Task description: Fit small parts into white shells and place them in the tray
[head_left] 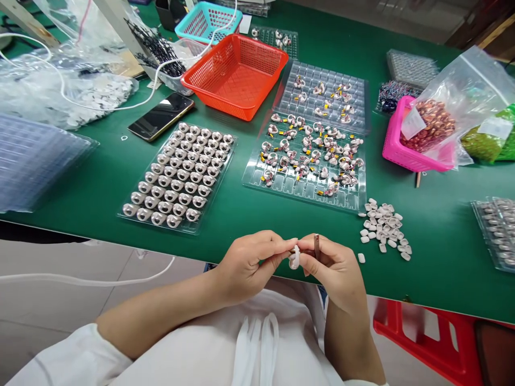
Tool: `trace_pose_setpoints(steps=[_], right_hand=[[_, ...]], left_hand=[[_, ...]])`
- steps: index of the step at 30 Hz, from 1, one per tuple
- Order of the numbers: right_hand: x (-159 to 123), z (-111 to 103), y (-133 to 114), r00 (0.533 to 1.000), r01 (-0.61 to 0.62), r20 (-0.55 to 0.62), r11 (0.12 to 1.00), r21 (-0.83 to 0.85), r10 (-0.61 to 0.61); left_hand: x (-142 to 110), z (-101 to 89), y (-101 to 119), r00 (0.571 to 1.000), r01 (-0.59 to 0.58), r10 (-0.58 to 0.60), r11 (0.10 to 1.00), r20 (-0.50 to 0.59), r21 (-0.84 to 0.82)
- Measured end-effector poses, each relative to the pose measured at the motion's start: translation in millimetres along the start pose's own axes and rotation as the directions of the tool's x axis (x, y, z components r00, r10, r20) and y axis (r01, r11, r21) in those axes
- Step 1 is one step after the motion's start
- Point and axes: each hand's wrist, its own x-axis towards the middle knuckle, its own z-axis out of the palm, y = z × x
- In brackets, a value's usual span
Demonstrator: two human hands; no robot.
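Note:
Just over the table's front edge, both of my hands meet at a small white curved part (295, 259) that looks like an earphone shell. My left hand (251, 266) is closed, thumb and forefinger pinching at the part's left side. On its other side, my right hand (336, 271) is also closed in a pinch. A narrow brownish metal strip (316, 245), perhaps tweezers, stands up among my right fingers; its lower end is hidden. Beyond my hands, a clear tray (257, 185) carries several white parts with wires and yellow tabs. Loose small white caps (384, 222) lie right of my right hand.
Left of centre lies a tray of silvery shells (177, 185), with a phone (161, 117) behind it. Further back stand a red basket (237, 75) and a turquoise basket (205, 21). A pink basket (426, 153) with bags is at right. A white cable (132, 104) crosses the left side.

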Motion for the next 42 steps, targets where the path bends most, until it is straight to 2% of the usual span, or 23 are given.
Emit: trace_pose_setpoints(steps=[9,15,19,24,31,36,42], right_hand=[[-8,9,-2,0.995,0.042,-0.082,0.991,-0.127,-0.053],[-15,18,1,0.967,0.116,-0.207,0.981,-0.155,-0.147],[-18,21,3,0.954,0.155,-0.234,0.978,-0.142,-0.185],[-16,18,2,0.967,0.115,-0.217,0.989,-0.096,-0.133],[-12,9,-2,0.994,0.02,-0.106,0.991,-0.13,-0.034],[-13,6,2,0.994,0.037,-0.099,0.99,-0.139,-0.051],[-14,6,-2,0.987,0.126,-0.065,0.965,-0.231,-0.144]], left_hand=[[4,3.1,5,0.997,0.039,-0.042,0.999,-0.07,-0.031],[3,5.4,7,0.993,0.023,-0.024,1.0,-0.117,-0.015],[2,5.0,6,0.994,0.017,-0.018,1.0,-0.109,-0.012],[1,3.1,5,0.998,0.004,-0.005,1.0,-0.064,-0.023],[2,-1.6,6,0.999,-0.015,0.015,1.0,0.039,-0.004],[3,-2.9,8,0.993,0.032,-0.025,0.998,0.115,-0.058],[3,-0.6,7,0.996,0.052,-0.049,0.997,0.074,-0.051]])
